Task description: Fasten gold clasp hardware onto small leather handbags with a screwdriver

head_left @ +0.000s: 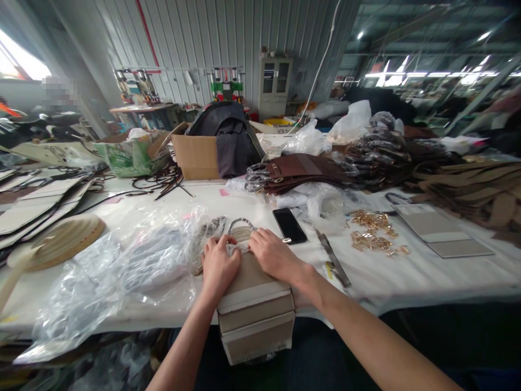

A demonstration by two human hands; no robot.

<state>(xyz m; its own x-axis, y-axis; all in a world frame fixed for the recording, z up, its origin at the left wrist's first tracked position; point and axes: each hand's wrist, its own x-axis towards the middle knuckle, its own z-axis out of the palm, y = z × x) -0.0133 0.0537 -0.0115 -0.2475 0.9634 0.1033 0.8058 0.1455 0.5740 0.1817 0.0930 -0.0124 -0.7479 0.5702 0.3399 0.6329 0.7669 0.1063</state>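
Observation:
A stack of taupe panels with pale bands (256,304) lies at the front edge of the white table and hangs over it. My left hand (220,263) rests on the stack's far end, fingers bent at a strap piece. Beside it my right hand (272,252) has its fingers pressed together on the same end. A curved handle wrapped in clear film (241,221) rises just beyond the fingers. What the fingertips pinch is too small to make out. A black phone (290,225) lies to the right of my right hand.
Crumpled clear plastic bags (150,260) cover the table at left, near a roll of tape (69,239). Gold metal pieces (372,233), a metal tool (331,258) and a grey panel (443,228) lie at right. Behind stand a cardboard box (195,157) and brown panels (301,169).

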